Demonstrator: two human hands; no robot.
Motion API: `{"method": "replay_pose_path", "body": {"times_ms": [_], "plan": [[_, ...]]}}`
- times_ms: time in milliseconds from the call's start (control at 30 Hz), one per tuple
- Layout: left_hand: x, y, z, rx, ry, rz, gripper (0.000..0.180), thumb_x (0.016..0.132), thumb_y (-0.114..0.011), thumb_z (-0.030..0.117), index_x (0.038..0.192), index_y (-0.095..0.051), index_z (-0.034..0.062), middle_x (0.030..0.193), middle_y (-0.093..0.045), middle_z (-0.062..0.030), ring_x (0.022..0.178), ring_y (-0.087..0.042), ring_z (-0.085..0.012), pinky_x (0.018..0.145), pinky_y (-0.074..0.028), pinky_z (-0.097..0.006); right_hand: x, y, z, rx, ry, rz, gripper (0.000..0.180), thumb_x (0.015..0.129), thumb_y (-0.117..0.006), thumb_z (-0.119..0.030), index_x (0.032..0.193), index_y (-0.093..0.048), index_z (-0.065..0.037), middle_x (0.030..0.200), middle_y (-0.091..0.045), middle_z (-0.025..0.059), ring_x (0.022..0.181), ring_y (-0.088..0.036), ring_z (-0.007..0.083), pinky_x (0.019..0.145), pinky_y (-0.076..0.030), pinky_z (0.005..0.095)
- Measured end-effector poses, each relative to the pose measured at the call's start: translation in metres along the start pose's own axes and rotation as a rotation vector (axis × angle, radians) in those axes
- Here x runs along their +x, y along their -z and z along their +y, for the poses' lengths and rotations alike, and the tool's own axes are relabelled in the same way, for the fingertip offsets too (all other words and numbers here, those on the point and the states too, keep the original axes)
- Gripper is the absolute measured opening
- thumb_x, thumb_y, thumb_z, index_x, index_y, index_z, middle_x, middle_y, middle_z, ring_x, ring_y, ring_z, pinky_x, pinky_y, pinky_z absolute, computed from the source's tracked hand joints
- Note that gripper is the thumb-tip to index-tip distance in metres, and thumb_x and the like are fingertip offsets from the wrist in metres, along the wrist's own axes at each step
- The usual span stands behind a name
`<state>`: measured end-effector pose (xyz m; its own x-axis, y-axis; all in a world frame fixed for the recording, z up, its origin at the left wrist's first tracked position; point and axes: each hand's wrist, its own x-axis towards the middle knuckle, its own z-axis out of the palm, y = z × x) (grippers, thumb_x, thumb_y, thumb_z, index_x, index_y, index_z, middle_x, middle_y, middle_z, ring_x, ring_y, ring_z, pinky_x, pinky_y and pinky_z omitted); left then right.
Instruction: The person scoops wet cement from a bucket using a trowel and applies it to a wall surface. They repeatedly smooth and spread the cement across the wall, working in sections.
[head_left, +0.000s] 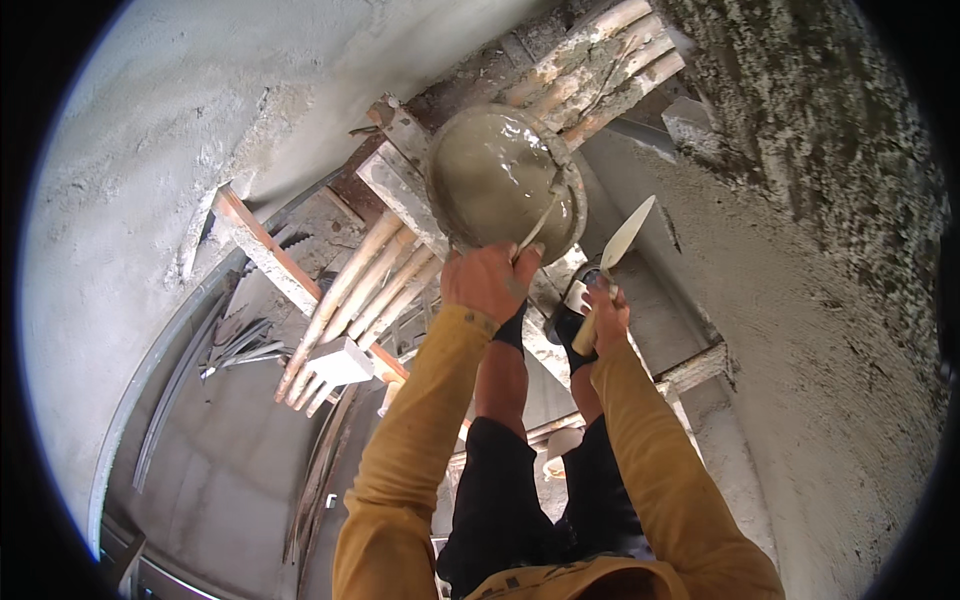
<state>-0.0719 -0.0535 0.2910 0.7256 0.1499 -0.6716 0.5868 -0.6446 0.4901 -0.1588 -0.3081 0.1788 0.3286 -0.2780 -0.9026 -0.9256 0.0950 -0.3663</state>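
A round bucket (pixel 437 190) of wet grey mortar (pixel 490 170) stands in front of me on planks. At its near rim my left hand (pixel 488 283) is closed round a thin pale handle (pixel 537 222) that slants over the mortar. Its far end meets the mortar near the right side, so I cannot tell what tool it belongs to. Right of the bucket, my right hand (pixel 606 312) grips a pointed trowel (pixel 627 236) by its wooden handle. The trowel's pale blade points up and to the right, apart from the bucket and the wall.
Rough wet plaster covers the wall (pixel 800 200) at right; a smoother grey wall (pixel 200 110) rises at left. Round wooden poles (pixel 360 275) and boards form a platform with gaps, the floor (pixel 215 440) showing far below. A white block (pixel 340 362) lies on the poles.
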Motion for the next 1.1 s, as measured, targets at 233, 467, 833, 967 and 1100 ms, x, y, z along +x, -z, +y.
{"method": "replay_pose_path", "body": {"times_ms": [233,467,833,967,1100], "plan": [[0.019,0.005,0.003,-0.027,-0.026,0.062,0.049,0.088,-0.053,0.046,0.069,-0.059,0.0014,0.066,-0.059,-0.0228,0.068,-0.059,-0.0425,0.062,-0.046,-0.048,0.030,-0.067,-0.013,0.242,-0.014,-0.042,0.036,0.076,-0.064,-0.020,0.108,-0.056,-0.006,0.088,-0.058,0.0061,0.076,-0.058,0.0173,0.070,-0.047,0.0320],[0.022,0.006,-0.002,-0.081,-0.062,0.115,0.049,0.089,-0.053,0.045,0.069,-0.058,0.0011,0.069,-0.059,-0.0229,0.070,-0.059,-0.0423,0.063,-0.046,-0.047,0.035,-0.087,-0.040,0.127,0.384,0.092,0.034,0.077,-0.061,-0.014,0.109,-0.058,-0.001,0.088,-0.058,0.0041,0.076,-0.055,0.0152,0.073,-0.044,0.0289],[0.038,0.012,-0.010,-0.149,-0.055,0.185,0.044,0.091,-0.052,0.039,0.070,-0.056,0.0004,0.065,-0.056,-0.0230,0.065,-0.056,-0.0434,0.058,-0.043,-0.048,0.041,-0.096,-0.027,0.141,0.095,0.073,0.034,0.073,-0.063,-0.025,0.100,-0.058,-0.005,0.082,-0.056,0.0041,0.069,-0.053,0.0175,0.063,-0.045,0.0324],[0.037,0.028,-0.010,-0.119,-0.012,0.174,0.046,0.092,-0.051,0.041,0.069,-0.055,0.0006,0.064,-0.056,-0.0225,0.064,-0.056,-0.0431,0.057,-0.043,-0.048,0.013,-0.114,-0.053,0.148,0.088,0.011,0.034,0.074,-0.063,-0.025,0.100,-0.058,-0.004,0.083,-0.055,0.0046,0.071,-0.053,0.0167,0.064,-0.045,0.0308],[0.039,0.038,-0.015,-0.113,-0.019,0.186,0.048,0.092,-0.050,0.042,0.070,-0.055,0.0007,0.063,-0.056,-0.0218,0.063,-0.056,-0.0422,0.057,-0.042,-0.047,0.001,-0.135,-0.070,0.170,0.111,0.014,0.046,0.074,-0.066,-0.027,0.110,-0.048,-0.005,0.088,-0.054,0.0070,0.070,-0.055,0.0184,0.063,-0.048,0.0320]]}}
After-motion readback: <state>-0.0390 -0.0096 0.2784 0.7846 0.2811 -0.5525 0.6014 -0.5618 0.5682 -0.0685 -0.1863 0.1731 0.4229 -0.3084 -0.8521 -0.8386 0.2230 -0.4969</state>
